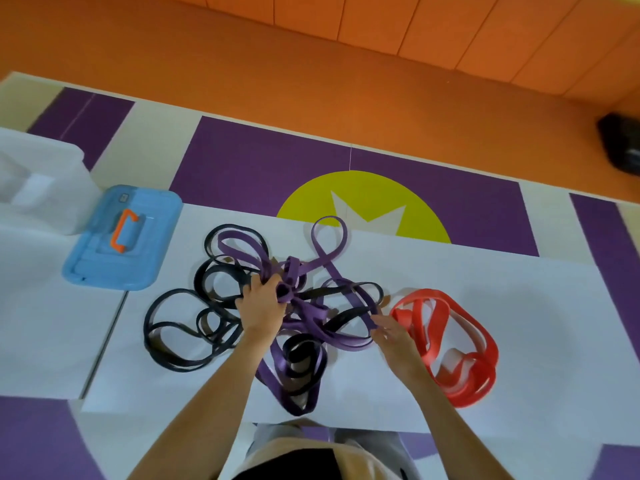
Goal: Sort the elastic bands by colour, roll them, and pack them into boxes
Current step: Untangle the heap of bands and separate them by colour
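A tangle of purple bands (325, 268) and black bands (180, 323) lies on a white sheet (519, 306) in front of me. My left hand (261, 306) grips a bunch of purple bands at the middle of the tangle. My right hand (391, 332) pinches a purple loop at the tangle's right edge. A separate pile of red bands (457, 348) lies just right of my right hand, apart from the tangle.
A blue box lid with an orange handle (124, 237) lies at the left. A translucent white box (38, 181) stands behind it at the far left. A dark object (621, 143) sits on the orange floor at the far right.
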A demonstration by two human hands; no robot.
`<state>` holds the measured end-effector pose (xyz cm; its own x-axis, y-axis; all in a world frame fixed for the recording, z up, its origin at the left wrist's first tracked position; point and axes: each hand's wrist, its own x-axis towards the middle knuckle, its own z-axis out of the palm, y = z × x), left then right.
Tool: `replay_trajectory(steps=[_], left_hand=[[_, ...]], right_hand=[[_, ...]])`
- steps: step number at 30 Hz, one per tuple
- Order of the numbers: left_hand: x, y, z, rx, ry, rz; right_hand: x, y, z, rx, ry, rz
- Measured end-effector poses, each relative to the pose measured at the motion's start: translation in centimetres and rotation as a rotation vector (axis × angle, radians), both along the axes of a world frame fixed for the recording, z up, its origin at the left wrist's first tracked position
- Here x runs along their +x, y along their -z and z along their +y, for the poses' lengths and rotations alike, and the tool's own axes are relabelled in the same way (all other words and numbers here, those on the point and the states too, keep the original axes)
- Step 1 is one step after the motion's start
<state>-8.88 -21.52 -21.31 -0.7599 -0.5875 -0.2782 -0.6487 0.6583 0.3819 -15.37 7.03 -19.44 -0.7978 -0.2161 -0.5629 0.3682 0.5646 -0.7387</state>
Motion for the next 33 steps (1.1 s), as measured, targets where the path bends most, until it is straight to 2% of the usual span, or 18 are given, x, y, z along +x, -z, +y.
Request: replay_trajectory(steps=[4,7,10,14,16,18,22,25,27,31,33], left_hand=[[1.3,-2.4,-0.9,0.154,-0.089,0.287],[2.6,-4.5,-0.5,0.238,-0.129,0.412],[3.3,-6.8,0.7,0.385,-0.184,0.525],[2.4,-9.7,3.6,0.457,-0.028,0.688],[1.0,-10.6,5.6,0.433,0.115,0.728],[-0.5,-11.3,8.4,0.363,0.308,0.723],[-2.8,-10.6,13.9,0.092,0.693,0.65],[-3.6,-9.5,16.8,0.033,0.906,0.476],[-3.8,-8.8,18.6,0.011,0.949,0.412],[-4.0,-7.1,21.1,0.266,0.892,0.289],[-4.0,-6.6,20.9,0.389,0.883,0.283]], right_hand=[[-0.4,0.0,0.3,0.045,0.03,0.032],[-0.5,-0.4,-0.1,0.076,-0.013,0.074],[-0.8,-2.1,-1.1,0.018,0.043,0.08],[-1.6,-5.8,-2.9,-0.27,0.173,-0.087],[-1.9,-7.9,-3.6,-0.336,0.161,-0.117],[-2.3,-9.2,-3.6,-0.38,0.191,-0.162],[-3.7,-9.7,-0.8,-0.56,0.369,-0.379],[-4.7,-9.5,2.7,-0.487,0.407,-0.445],[-5.3,-8.9,4.5,-0.425,0.43,-0.441],[-7.4,-6.2,8.0,-0.209,0.585,-0.198],[-8.9,-4.8,9.8,-0.082,0.594,-0.077]])
